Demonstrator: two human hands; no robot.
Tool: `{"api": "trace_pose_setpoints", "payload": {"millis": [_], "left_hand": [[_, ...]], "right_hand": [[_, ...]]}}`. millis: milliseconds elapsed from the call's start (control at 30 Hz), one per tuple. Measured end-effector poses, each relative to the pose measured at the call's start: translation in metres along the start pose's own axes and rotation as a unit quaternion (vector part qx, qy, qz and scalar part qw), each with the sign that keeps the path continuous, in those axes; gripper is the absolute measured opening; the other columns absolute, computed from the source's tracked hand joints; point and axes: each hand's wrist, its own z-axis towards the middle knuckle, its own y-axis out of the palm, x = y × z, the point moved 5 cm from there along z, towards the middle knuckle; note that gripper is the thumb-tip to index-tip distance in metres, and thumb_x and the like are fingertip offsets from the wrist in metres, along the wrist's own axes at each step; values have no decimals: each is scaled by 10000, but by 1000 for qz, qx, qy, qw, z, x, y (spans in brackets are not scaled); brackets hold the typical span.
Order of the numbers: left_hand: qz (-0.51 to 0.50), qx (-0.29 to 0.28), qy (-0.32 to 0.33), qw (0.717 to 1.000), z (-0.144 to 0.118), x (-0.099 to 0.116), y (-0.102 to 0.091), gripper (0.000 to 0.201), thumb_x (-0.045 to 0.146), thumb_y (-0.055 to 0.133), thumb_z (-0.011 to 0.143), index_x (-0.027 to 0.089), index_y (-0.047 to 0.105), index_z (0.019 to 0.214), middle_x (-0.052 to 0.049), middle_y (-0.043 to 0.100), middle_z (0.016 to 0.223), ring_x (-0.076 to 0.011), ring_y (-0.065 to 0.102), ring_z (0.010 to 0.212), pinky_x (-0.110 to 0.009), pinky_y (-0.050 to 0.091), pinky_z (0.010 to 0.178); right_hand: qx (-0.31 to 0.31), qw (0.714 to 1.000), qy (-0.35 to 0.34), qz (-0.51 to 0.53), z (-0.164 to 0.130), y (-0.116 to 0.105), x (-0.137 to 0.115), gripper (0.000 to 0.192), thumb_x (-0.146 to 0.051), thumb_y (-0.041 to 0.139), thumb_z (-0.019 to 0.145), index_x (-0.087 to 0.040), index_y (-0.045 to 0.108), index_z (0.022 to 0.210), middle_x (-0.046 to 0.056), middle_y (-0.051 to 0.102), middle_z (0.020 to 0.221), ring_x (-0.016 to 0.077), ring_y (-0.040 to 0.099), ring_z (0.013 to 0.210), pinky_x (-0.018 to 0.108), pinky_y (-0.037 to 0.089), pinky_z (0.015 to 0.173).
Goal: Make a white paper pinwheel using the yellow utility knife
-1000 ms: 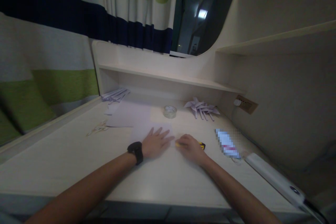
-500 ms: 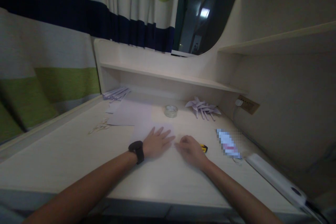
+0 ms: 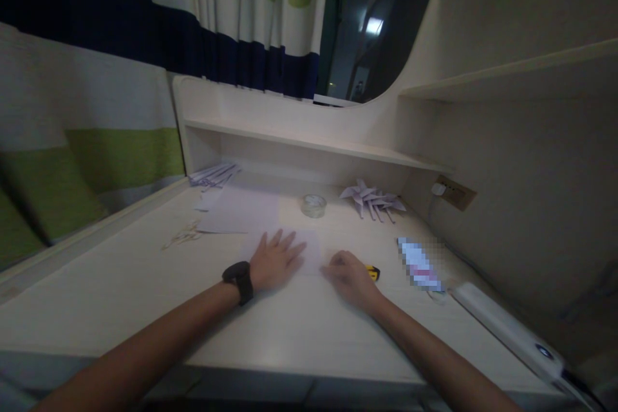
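1. Paper sheet point(image 3: 309, 246) lies flat at mid-desk; I see my left hand point(image 3: 273, 262) pressing it down, fingers spread wide.
2. My right hand point(image 3: 348, 275) rests curled just beside the sheet's right edge; I cannot tell what it grips.
3. Yellow-black cutter point(image 3: 373, 271) pokes out behind it.
4. Farther back stand a tape roll point(image 3: 313, 205) and folded paper shapes point(image 3: 371, 196).

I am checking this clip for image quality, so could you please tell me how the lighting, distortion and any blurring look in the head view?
Head view: dim overall, the desk evenly lit without glare; wide-angle bending curves the shelf and curtain; the flat pack is pixelated; left hand on the paper sheet and right hand show soft detail.
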Motion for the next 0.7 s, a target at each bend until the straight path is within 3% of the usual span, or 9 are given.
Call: {"api": "trace_pose_setpoints", "payload": {"millis": [300,467,700], "left_hand": [[-3,1,-6,1000,-4,-2,6,561,601,174,900,385,325,1395,-38,281,1493,-378,187,1359,-642,84,1025],[-3,2,-7,1000,-5,-2,7,548,597,195,899,396,328,1391,-24,300,1486,-375,207,1354,-635,84,1031],[-1,0,-7,1000,-4,-4,8,560,604,175,899,388,332,1392,-41,301,1485,-383,203,1353,-646,85,1024]], "right_hand": [[-13,1000,0,17,0,1,3,166,-222,587,834,-286,734,879,44,588,814,166,548,777,287,434,691],[-8,998,47,43,0,1,9,223,-243,624,801,-255,699,1010,47,610,839,176,568,787,297,456,713],[-12,997,55,60,1,-1,9,149,-269,634,793,-226,730,899,60,634,837,187,584,800,302,459,720]]}}
